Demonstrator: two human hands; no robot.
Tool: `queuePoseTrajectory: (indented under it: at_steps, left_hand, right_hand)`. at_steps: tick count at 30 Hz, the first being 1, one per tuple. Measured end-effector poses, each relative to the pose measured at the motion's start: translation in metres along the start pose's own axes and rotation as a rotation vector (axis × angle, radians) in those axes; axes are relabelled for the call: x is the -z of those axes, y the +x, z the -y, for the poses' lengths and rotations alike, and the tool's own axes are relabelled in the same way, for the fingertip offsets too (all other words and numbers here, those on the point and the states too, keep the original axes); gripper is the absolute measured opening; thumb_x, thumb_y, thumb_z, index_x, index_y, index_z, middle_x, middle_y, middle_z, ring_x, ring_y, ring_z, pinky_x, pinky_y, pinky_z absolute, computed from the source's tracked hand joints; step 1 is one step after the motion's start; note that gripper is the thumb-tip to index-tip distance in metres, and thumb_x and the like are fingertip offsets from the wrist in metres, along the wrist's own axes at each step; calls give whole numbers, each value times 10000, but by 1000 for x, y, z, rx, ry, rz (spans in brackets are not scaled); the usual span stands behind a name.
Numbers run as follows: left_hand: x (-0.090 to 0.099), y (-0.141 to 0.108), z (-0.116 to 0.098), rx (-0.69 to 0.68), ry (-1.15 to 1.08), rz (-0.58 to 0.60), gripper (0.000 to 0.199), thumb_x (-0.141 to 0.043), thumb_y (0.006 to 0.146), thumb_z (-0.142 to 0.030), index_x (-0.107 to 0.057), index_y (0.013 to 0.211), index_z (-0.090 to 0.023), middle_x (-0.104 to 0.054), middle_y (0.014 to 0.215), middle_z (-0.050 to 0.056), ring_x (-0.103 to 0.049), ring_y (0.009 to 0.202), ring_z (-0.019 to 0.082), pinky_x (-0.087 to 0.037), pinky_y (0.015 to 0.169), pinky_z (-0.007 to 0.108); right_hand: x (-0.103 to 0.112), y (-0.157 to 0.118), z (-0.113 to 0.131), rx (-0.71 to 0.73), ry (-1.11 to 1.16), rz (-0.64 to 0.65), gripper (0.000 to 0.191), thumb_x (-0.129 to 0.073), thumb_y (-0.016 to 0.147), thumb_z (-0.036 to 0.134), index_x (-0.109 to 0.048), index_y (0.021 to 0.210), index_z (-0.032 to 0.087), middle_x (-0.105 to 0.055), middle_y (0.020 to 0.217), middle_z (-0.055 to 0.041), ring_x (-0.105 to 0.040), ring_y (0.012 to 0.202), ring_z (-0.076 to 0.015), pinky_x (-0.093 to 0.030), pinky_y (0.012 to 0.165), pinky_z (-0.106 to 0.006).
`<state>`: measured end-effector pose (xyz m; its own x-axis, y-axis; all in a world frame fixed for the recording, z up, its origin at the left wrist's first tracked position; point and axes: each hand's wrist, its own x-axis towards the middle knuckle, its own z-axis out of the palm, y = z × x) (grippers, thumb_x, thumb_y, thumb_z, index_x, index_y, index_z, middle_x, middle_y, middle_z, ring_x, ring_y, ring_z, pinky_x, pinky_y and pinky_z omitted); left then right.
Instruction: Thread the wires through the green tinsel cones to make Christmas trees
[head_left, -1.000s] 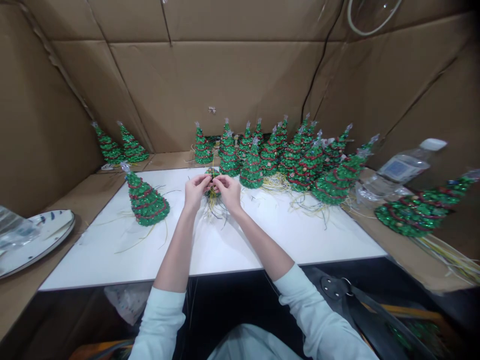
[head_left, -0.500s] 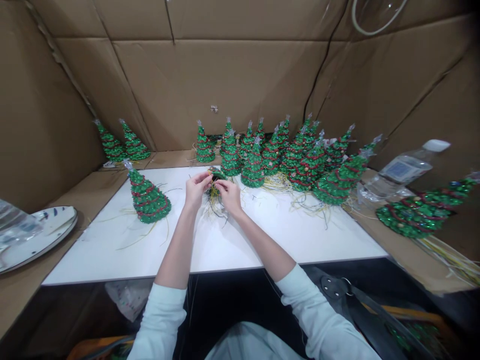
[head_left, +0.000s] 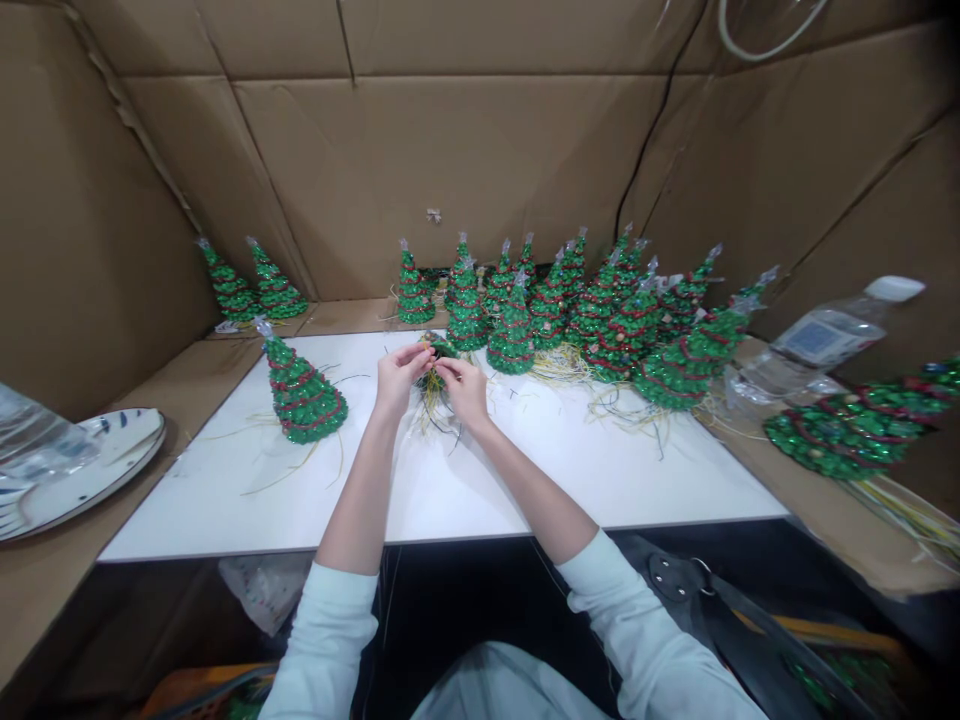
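My left hand (head_left: 399, 376) and my right hand (head_left: 463, 388) meet above the white board (head_left: 450, 500), both with fingers pinched. Between and below them lies a bundle of thin yellow and dark wires (head_left: 433, 398), with a bit of green behind the fingertips. Each hand pinches something too small to make out. To the left of my hands stands a green beaded tree (head_left: 304, 393) with red garland and a clear star on top. Several similar trees (head_left: 511, 335) are grouped just beyond my right hand.
Two trees (head_left: 277, 288) stand at the back left. A plate (head_left: 124, 460) with a clear bottle is at the far left. At right are a water bottle (head_left: 825, 340) and a leaning tree (head_left: 847, 435). Cardboard walls surround the board. Loose wires (head_left: 570, 365) trail by the trees.
The whole view has shifted slightly, so things appear a little further right. My fingertips have moved a little at the wires and remain pinched.
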<state>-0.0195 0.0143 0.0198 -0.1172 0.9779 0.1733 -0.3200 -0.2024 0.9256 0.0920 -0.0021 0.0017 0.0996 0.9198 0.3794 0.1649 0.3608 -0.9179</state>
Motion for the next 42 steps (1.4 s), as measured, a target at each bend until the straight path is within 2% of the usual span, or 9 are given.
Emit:
queuePoseTrajectory:
  at_steps: [9,15,21,24,27,31,33,39,42]
  left_hand:
    - [-3,1,-1,-84,-58,-56,320,-783,493,-258,-652,759,-137,-656,768,45,-642,796,168,-498,829,336]
    - [-10,-1,-5,-165,-120,-138,311,-772,512,-310,-620,724,-140,-631,747,21,-625,789,140,-496,856,335]
    - [-9,-1,-5,-229,-144,-173,281,-744,579,-337,-625,741,-141,-621,757,24,-620,848,151,-483,885,348]
    - [-7,0,-4,-247,-160,-180,281,-747,576,-339,-628,732,-139,-621,742,20,-621,813,140,-486,880,343]
    - [-7,2,-2,-265,-176,-194,293,-757,557,-335,-628,723,-131,-622,726,13,-619,749,117,-492,865,331]
    - [-7,3,0,-286,-188,-209,300,-764,544,-332,-628,711,-123,-627,712,12,-618,720,108,-501,842,323]
    - [-6,4,1,-290,-178,-208,296,-761,550,-332,-631,715,-124,-633,711,15,-621,720,110,-505,831,317]
    - [-5,5,4,-302,-154,-212,268,-748,577,-316,-638,726,-122,-644,728,24,-627,717,110,-509,811,301]
    - [-5,6,5,-296,-147,-208,261,-745,581,-309,-637,726,-121,-645,727,22,-628,717,108,-506,809,294]
  right_hand:
    - [10,4,9,-52,-36,-5,186,-499,747,240,-667,809,190,-667,812,-16,-572,685,-129,-462,714,-259]
    - [16,3,12,-126,-272,173,79,-625,578,179,-629,658,184,-625,624,16,-576,614,-136,-463,704,-281]
    - [21,3,5,-97,-346,90,161,-560,627,116,-674,714,189,-657,673,-13,-602,673,-160,-470,727,-297]
    - [25,5,4,-107,-385,121,150,-569,647,128,-699,689,192,-672,680,-26,-609,680,-174,-469,724,-299]
    - [29,7,6,-81,-407,250,200,-556,661,104,-718,732,198,-688,712,-14,-611,686,-158,-461,734,-278]
    - [33,8,7,-60,-387,529,252,-554,671,85,-732,821,181,-697,730,-12,-619,723,-147,-454,740,-249]
    - [35,9,9,-30,-364,591,230,-584,677,106,-734,836,178,-703,748,-17,-621,727,-145,-452,735,-246]
    - [43,12,19,-16,-219,579,216,-625,719,267,-724,891,181,-681,647,-11,-547,539,-105,-425,573,-231]
    - [49,17,24,37,-126,443,249,-615,732,343,-724,893,187,-675,644,-12,-544,546,-106,-424,581,-233]
